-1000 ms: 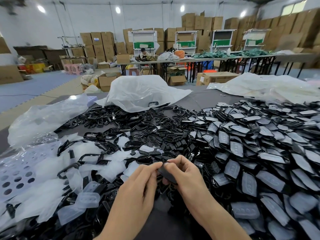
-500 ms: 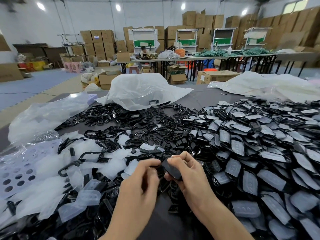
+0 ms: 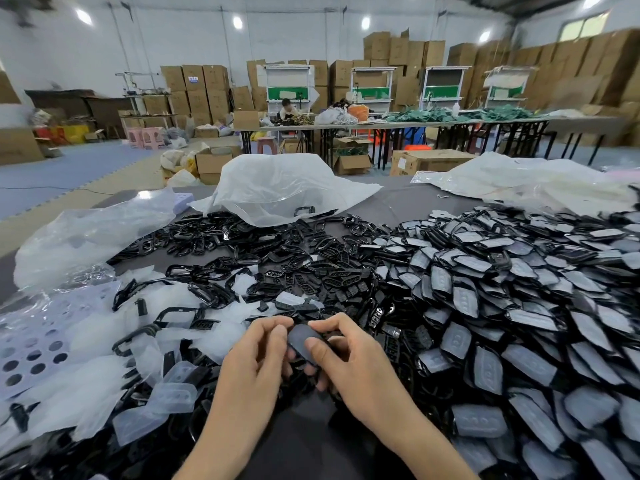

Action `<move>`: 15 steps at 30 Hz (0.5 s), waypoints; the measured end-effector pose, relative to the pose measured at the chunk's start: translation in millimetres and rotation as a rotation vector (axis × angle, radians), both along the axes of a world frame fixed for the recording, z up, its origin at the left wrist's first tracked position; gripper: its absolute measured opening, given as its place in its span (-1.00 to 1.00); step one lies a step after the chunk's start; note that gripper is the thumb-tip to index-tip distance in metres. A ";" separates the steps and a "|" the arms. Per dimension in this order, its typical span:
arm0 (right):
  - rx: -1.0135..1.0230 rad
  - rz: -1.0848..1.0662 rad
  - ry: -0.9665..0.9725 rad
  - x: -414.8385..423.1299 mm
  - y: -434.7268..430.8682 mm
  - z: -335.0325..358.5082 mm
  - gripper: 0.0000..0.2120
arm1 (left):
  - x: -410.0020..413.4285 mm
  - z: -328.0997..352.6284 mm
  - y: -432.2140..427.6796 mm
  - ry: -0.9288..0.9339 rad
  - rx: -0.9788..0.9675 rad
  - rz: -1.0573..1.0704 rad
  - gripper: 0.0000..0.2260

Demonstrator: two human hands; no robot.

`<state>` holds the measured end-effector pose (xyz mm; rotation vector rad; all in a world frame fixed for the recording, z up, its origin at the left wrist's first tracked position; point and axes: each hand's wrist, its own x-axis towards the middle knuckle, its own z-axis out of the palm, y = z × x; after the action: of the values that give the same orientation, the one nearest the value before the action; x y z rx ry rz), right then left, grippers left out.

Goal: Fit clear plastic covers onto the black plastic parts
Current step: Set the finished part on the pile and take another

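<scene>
Bright overhead ceiling lights (image 3: pixel 237 22), wide-angle edge distortion, blurred corners.

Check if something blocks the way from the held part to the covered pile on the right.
Nothing visible does. The left hand and right hand hold the part, and the covered pile begins just beside the right hand.

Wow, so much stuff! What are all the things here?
Small dark plastic part: one, grey-black, between both hands.
Covered black plastic parts: huge heap, black with cloudy tops, right.
Bare black plastic frames: many, black, middle.
Loose clear plastic covers: many, see-through, front left.
Crumpled white plastic bag: one, white, behind the frames.
Brown cardboard boxes: many, brown, far wall.
Left hand: one, pinching the part.
Right hand: one, pinching the part.
</scene>
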<state>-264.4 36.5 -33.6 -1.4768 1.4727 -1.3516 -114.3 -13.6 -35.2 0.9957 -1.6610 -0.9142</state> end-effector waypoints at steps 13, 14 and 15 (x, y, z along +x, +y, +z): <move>-0.108 -0.695 -0.373 -123.3 -16.6 55.3 -0.33 | 7.5 -13.9 3.2 -0.913 -0.483 0.137 -0.64; -0.110 -0.645 -0.337 -112.4 -14.6 45.9 -0.38 | 9.6 -14.8 1.3 -0.955 -0.477 0.156 -0.63; -0.116 -0.583 -0.289 -97.8 -12.9 37.4 -0.44 | 12.1 -15.9 0.4 -0.985 -0.475 0.171 -0.63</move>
<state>-362.2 23.5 3.8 -0.8828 1.7184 -1.9258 -102.2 -13.2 -51.1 1.3037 -2.3736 0.1797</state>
